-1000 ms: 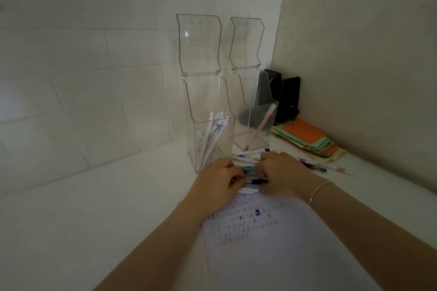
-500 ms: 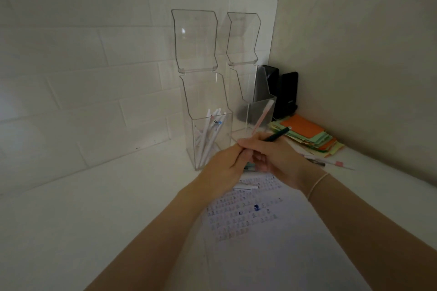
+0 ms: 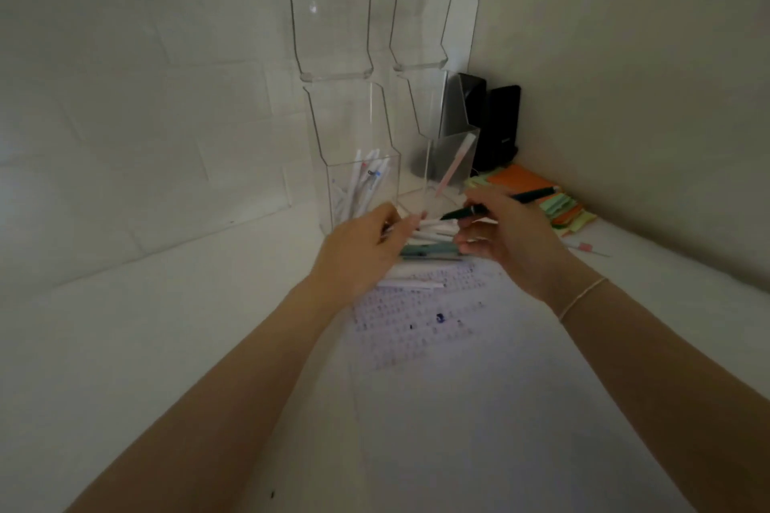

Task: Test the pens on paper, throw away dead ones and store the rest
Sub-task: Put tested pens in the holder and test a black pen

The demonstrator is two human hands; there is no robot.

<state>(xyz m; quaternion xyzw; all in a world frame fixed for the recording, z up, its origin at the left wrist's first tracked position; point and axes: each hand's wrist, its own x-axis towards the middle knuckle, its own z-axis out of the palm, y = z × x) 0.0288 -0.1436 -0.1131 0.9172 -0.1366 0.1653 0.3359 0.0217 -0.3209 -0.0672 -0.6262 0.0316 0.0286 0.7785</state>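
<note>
My right hand point(image 3: 508, 237) grips a dark green pen point(image 3: 529, 196), its tip pointing left towards my left hand point(image 3: 362, 250). My left hand hovers a short way from that tip with fingers curled; whether it pinches anything is unclear. Both hands are above a pile of loose pens point(image 3: 433, 250) lying at the far edge of a sheet of paper point(image 3: 416, 329) covered in rows of small ink scribbles. Behind stand two clear acrylic holders: the left holder point(image 3: 354, 129) contains several white pens, the right holder point(image 3: 446, 108) one pink pen point(image 3: 456, 162).
A stack of orange and green sticky notes point(image 3: 521, 181) lies in the right corner, with two black objects point(image 3: 498, 125) behind it. A pink-tipped pen point(image 3: 585, 248) lies on the white table at the right. Walls close in at the back and right.
My hands lifted the dark green pen from the pile, then moved apart. The right hand now holds the pen alone, and the left hand has drawn away to the left.
</note>
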